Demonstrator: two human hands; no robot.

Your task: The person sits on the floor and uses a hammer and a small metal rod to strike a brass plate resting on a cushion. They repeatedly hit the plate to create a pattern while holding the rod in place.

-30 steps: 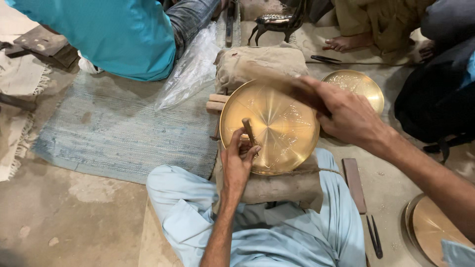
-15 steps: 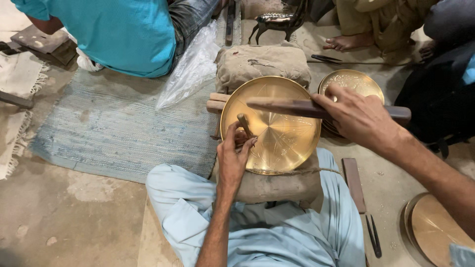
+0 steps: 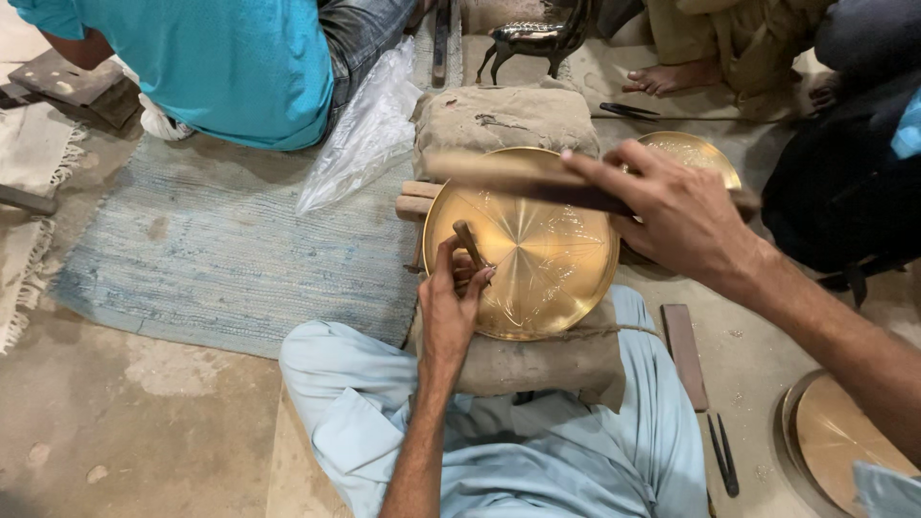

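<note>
Left grip (image 3: pixel 451 307) is closed tight around a small wooden-handled punch (image 3: pixel 468 243), its tip set on the brass plate (image 3: pixel 523 245), forearm coming straight up from the lap. Right grip (image 3: pixel 676 216) is wrapped shut on a dark wooden mallet stick (image 3: pixel 518 177), blurry, held across above the plate's top edge, arm reaching in from the right. Plate sits on a padded cloth cushion (image 3: pixel 537 360) over the knees, and a second brass plate (image 3: pixel 693 153) lies just behind the right hand.

golden line-engraved plate (image 3: pixel 537 254), pale blue striped rug (image 3: pixel 221 249)
</note>
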